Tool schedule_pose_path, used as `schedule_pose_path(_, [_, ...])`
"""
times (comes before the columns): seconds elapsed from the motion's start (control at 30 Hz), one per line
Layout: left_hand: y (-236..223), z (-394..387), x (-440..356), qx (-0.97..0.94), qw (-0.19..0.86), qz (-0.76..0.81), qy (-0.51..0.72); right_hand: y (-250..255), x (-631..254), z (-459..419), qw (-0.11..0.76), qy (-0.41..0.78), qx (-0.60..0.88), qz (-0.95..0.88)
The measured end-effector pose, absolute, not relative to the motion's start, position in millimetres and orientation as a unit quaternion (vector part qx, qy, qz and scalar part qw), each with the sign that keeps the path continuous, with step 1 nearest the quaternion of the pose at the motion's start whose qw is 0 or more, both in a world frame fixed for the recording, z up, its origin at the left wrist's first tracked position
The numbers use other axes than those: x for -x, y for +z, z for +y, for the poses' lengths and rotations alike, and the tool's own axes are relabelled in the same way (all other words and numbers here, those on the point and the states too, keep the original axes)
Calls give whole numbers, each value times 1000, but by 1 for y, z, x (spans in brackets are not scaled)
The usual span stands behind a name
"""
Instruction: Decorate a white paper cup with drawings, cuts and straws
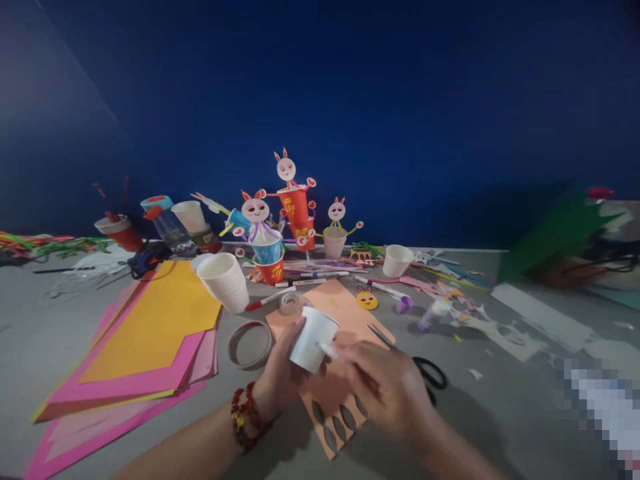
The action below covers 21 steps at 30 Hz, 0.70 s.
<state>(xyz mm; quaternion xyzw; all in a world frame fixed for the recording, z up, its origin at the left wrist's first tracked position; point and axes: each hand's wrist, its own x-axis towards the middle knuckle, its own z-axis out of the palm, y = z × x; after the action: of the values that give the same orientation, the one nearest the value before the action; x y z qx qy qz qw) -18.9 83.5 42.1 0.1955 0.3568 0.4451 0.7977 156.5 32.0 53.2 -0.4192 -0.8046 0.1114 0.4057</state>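
My left hand (285,363), with a red beaded bracelet on its wrist, is wrapped round a white paper cup (315,337) that it holds tilted. Pinched in the fingers of my right hand (385,387) is a small white piece (329,349), blurred, against or just in front of the cup's side; I cannot tell its kind. Under both hands lies an orange paper sheet (345,303) with several leaf-shaped holes along its near edge. Black-handled scissors (431,373) lie partly hidden behind my right hand. A yellow rabbit-face cutout (367,299) rests by the sheet's far right edge.
Coloured paper sheets (150,320) are stacked at left, beside stacked white cups (225,283) and a tape roll (250,345). Rabbit-faced cup figures (295,207) stand along the back. A glue stick (433,315), markers (383,288) and paper scraps (505,337) lie to the right.
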Motion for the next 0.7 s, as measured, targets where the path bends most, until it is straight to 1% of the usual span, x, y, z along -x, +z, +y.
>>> schedule_pose_path(0.1, [43,83,18,-201,785,366,458,53,-155,30,385,111,398,-825])
schedule_pose_path(0.2, [44,81,18,-200,775,379,465,53,-154,29,404,109,432,-799])
schedule_pose_path(0.37, [45,80,17,-218,766,377,474,51,-154,29,392,115,395,-823])
schedule_pose_path(0.5, [43,81,17,-221,758,380,482,52,-155,29,407,113,428,-799])
schedule_pose_path(0.63, [39,84,17,-239,755,389,471,54,-151,26,378,113,391,-832])
schedule_pose_path(0.7, [39,85,17,-243,746,384,487,56,-151,25,384,109,380,-834])
